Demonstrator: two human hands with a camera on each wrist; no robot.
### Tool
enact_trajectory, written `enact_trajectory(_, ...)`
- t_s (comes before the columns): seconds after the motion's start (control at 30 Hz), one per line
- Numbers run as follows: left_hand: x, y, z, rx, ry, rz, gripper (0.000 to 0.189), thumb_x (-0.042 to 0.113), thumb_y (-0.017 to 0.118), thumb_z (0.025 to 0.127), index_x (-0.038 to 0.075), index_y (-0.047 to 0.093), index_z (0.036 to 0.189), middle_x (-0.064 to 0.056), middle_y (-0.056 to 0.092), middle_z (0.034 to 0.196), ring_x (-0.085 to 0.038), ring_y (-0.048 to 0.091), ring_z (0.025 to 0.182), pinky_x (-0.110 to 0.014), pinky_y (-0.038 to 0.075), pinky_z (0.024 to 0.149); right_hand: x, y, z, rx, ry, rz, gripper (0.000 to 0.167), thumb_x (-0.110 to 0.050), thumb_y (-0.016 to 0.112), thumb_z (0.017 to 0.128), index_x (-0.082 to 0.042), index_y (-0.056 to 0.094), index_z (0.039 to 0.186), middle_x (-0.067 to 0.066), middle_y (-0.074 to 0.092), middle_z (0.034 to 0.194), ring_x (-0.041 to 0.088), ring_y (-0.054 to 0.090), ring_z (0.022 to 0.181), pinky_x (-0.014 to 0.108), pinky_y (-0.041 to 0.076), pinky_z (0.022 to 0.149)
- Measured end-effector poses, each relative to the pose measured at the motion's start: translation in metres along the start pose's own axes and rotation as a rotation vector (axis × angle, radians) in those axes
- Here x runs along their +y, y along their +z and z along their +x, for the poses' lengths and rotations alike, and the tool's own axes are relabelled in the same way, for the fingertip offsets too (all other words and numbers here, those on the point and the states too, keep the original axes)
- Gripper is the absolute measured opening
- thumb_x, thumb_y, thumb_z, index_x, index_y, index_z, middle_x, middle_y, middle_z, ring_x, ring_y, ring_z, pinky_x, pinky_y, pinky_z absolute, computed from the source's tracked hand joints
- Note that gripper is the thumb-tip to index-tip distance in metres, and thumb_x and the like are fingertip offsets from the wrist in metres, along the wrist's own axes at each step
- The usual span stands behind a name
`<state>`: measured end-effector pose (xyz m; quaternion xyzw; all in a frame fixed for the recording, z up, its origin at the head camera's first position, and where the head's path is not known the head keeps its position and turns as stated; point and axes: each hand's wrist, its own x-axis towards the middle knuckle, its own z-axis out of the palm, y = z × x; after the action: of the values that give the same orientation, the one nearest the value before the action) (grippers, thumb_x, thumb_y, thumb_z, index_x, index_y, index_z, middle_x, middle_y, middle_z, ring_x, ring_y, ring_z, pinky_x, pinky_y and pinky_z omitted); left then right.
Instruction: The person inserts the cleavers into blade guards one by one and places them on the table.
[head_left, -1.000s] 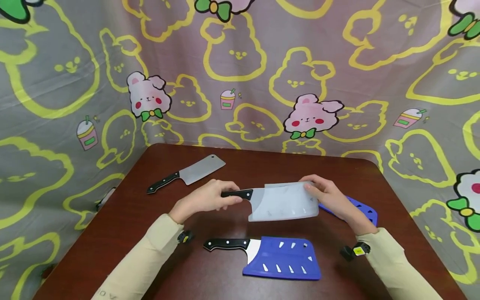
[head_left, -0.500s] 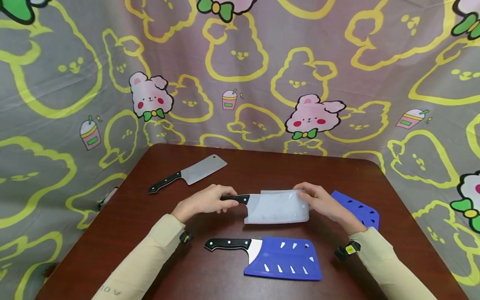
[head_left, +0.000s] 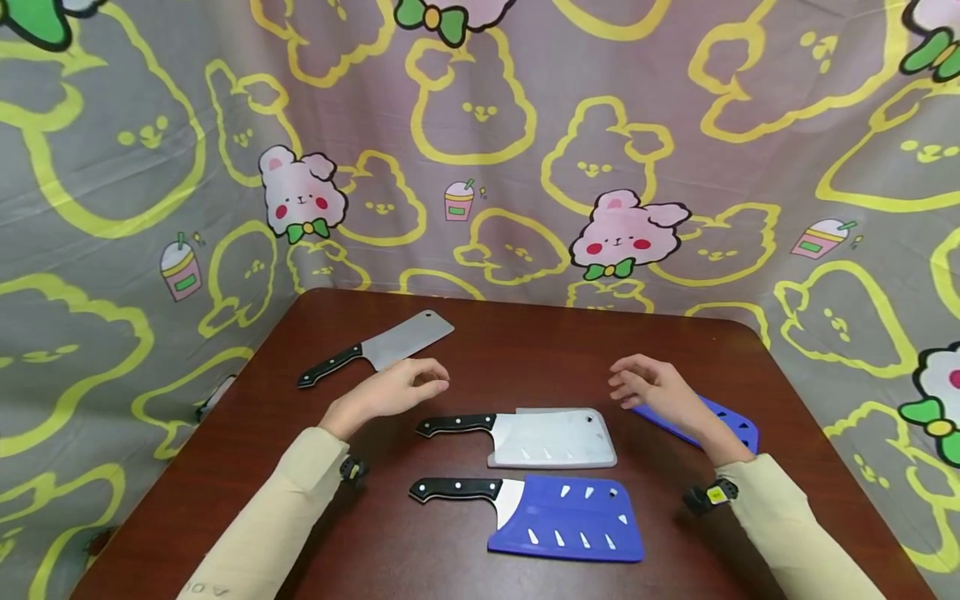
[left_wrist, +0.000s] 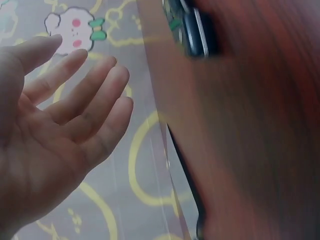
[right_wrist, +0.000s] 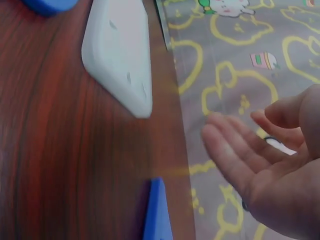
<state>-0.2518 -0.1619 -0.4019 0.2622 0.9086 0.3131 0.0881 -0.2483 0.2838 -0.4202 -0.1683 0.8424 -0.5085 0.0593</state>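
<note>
A black-handled cleaver in a whitish translucent blade cover [head_left: 555, 439] lies flat mid-table, its handle to the left. In front of it lies a second cleaver in a blue slotted cover [head_left: 567, 518], pointing the same way. My left hand [head_left: 397, 387] hovers behind the white-covered cleaver's handle, fingers loosely bent and holding nothing; the left wrist view shows its bare palm [left_wrist: 65, 120]. Off the blade end, my right hand [head_left: 651, 388] is raised with relaxed fingers and nothing in them. It partly hides an unfilled blue blade cover [head_left: 727, 421] on the right side.
A bare cleaver [head_left: 408, 340] lies angled at the back left, its black handle toward the near left. The brown table [head_left: 525, 333] meets a patterned curtain [head_left: 510, 167] at its back and sides.
Both hands have let go of the white-covered cleaver, which has come down onto the table behind the blue-covered one. The hands have drawn apart, left hand leftward, right hand rightward.
</note>
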Motion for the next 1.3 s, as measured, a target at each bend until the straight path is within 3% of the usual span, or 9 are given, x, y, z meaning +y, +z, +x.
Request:
enact_trajectory(0.2, -0.025, -0.017, -0.015, 0.06, -0.045, 0.026, 0.027, 0.033, 0.057, 0.099, 0.016, 0.066, 0.118, -0.002, 0.069, 0.111, -0.015, 0.063, 0.096, -0.038, 0.05, 0.083, 0.009, -0.025, -0.013, 0.053, -0.016, -0.048, 0.027, -0.02, 0.049, 0.104, -0.001, 0.055, 0.121, 0.02, 0.067, 0.104, 0.031, 0.072, 0.089, 0.04, 0.06, 0.072)
enact_trajectory(0.37, -0.044, -0.032, -0.033, 0.128, -0.102, 0.075, 0.025, 0.031, 0.057, 0.1, 0.014, 0.066, 0.116, -0.003, 0.07, 0.108, -0.018, 0.064, 0.097, -0.039, 0.051, 0.082, 0.011, -0.04, -0.024, 0.071, 0.005, -0.13, 0.028, -0.02, 0.049, 0.104, 0.001, 0.055, 0.121, 0.028, 0.065, 0.107, 0.031, 0.072, 0.089, 0.041, 0.059, 0.07)
enact_trajectory(0.43, -0.051, -0.038, -0.041, 0.15, -0.128, 0.092, 0.025, 0.03, 0.057, 0.1, 0.013, 0.065, 0.116, -0.004, 0.07, 0.109, -0.021, 0.065, 0.101, -0.042, 0.051, 0.084, 0.011, -0.044, -0.028, 0.064, 0.021, -0.18, 0.029, -0.02, 0.049, 0.104, 0.002, 0.055, 0.122, 0.03, 0.064, 0.109, 0.031, 0.072, 0.089, 0.04, 0.059, 0.07)
enact_trajectory(0.6, -0.065, -0.05, -0.053, 0.2, -0.164, 0.119, 0.028, 0.027, 0.056, 0.101, 0.01, 0.063, 0.12, -0.012, 0.068, 0.114, -0.03, 0.065, 0.105, -0.048, 0.052, 0.086, 0.017, -0.052, -0.037, 0.047, 0.07, -0.386, 0.03, -0.024, 0.052, 0.103, -0.005, 0.056, 0.125, 0.022, 0.067, 0.111, 0.029, 0.07, 0.091, 0.039, 0.057, 0.074)
enact_trajectory(0.73, -0.077, -0.055, -0.056, 0.245, -0.215, 0.176, 0.032, 0.026, 0.054, 0.101, 0.004, 0.06, 0.124, -0.018, 0.062, 0.12, -0.035, 0.06, 0.11, -0.052, 0.048, 0.09, 0.021, -0.056, -0.044, 0.023, 0.069, -0.558, 0.033, -0.025, 0.058, 0.099, -0.006, 0.056, 0.127, 0.02, 0.066, 0.116, 0.036, 0.065, 0.103, 0.051, 0.053, 0.081)
enact_trajectory(0.9, -0.091, -0.053, -0.056, 0.283, -0.3, 0.208, 0.038, 0.024, 0.054, 0.1, -0.001, 0.055, 0.128, -0.03, 0.048, 0.131, -0.047, 0.044, 0.123, -0.06, 0.039, 0.097, 0.023, -0.062, -0.052, -0.05, 0.066, -0.69, 0.054, -0.028, 0.065, 0.094, 0.001, 0.048, 0.136, 0.029, 0.056, 0.13, 0.049, 0.053, 0.118, 0.063, 0.046, 0.09)
enact_trajectory(1.1, -0.107, -0.049, -0.056, 0.265, -0.379, 0.229, 0.047, 0.024, 0.056, 0.098, -0.003, 0.045, 0.135, -0.034, 0.039, 0.138, -0.053, 0.037, 0.126, -0.065, 0.036, 0.098, 0.031, -0.073, -0.061, -0.119, 0.077, -0.762, 0.08, -0.036, 0.074, 0.086, 0.004, 0.038, 0.144, 0.034, 0.043, 0.142, 0.056, 0.04, 0.128, 0.071, 0.037, 0.095)
enact_trajectory(1.3, -0.115, -0.05, -0.055, 0.226, -0.418, 0.242, 0.053, 0.025, 0.057, 0.098, 0.0, 0.038, 0.14, -0.033, 0.037, 0.14, -0.053, 0.035, 0.127, -0.068, 0.032, 0.096, 0.04, -0.081, -0.068, -0.14, 0.13, -0.783, 0.094, -0.042, 0.077, 0.08, 0.006, 0.032, 0.147, 0.037, 0.037, 0.144, 0.06, 0.035, 0.128, 0.073, 0.034, 0.095)
